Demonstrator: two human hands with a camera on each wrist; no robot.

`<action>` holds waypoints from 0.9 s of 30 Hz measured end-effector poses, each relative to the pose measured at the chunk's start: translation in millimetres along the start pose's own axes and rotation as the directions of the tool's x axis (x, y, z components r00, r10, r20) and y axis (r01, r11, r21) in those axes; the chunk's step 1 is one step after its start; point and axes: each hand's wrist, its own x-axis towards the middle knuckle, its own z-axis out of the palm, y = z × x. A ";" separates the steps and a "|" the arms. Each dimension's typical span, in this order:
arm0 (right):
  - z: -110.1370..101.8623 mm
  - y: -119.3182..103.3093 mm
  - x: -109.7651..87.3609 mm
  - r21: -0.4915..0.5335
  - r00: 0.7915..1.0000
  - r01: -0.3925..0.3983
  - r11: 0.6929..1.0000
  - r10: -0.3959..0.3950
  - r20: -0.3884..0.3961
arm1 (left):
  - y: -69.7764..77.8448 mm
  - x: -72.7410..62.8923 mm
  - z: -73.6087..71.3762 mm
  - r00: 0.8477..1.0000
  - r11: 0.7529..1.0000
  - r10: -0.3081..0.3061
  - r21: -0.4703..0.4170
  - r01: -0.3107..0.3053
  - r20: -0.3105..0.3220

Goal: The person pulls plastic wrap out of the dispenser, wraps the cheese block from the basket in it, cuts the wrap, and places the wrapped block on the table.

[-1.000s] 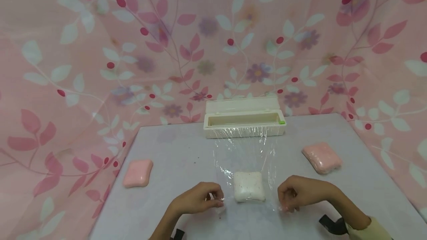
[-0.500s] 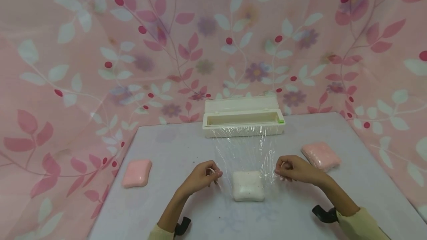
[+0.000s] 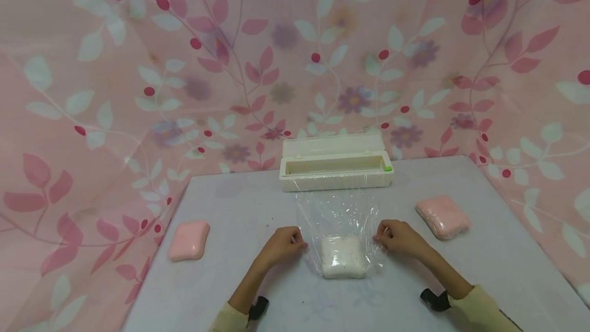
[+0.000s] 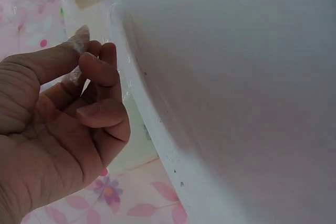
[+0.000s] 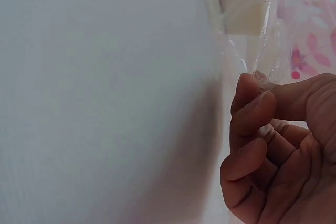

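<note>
A sheet of clear plastic wrap (image 3: 338, 211) runs from the white dispenser box (image 3: 336, 183) toward me and overlaps a white, speckled square bar that looks like soap (image 3: 343, 259). My left hand (image 3: 282, 245) pinches the wrap's left corner between thumb and fingers, just left of the bar. On the other side, my right hand (image 3: 401, 237) pinches the right corner. The left wrist view shows bunched film at the thumb tip of the left hand (image 4: 68, 124). Gathered film (image 5: 261, 78) also shows at the right hand's fingertips.
At the back of the table the box's lid (image 3: 334, 144) stands raised. One pink square bar (image 3: 189, 240) lies at the left, and another, shiny as if wrapped (image 3: 443, 216), lies at the right. A floral curtain (image 3: 295, 65) hangs behind the table (image 3: 239, 204).
Both hands have moved forward toward the box, then slightly inward, carrying the wrap's near edge back. The film now hangs slacker around the white bar, which stays in place.
</note>
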 end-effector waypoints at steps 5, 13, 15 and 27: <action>10.6 0.9 3.2 -0.071 1.000 -0.008 0.997 0.007 -0.012 | 5.0 1.1 3.9 1.000 0.993 -0.001 0.122 -0.001 0.020; 3.4 -13.6 -0.6 -0.219 0.999 -0.042 0.975 0.041 -0.008 | 19.5 -7.5 -0.8 0.997 0.952 -0.011 0.304 0.031 -0.070; -3.2 -19.1 -5.6 -0.287 0.998 -0.053 0.957 0.040 -0.052 | 30.7 -15.7 -4.0 0.989 0.927 -0.013 0.368 0.068 -0.150; 5.8 -59.6 -33.7 -0.286 0.991 0.032 0.958 -0.068 -0.118 | 87.6 -50.4 12.8 0.994 0.966 0.062 0.254 -0.039 -0.086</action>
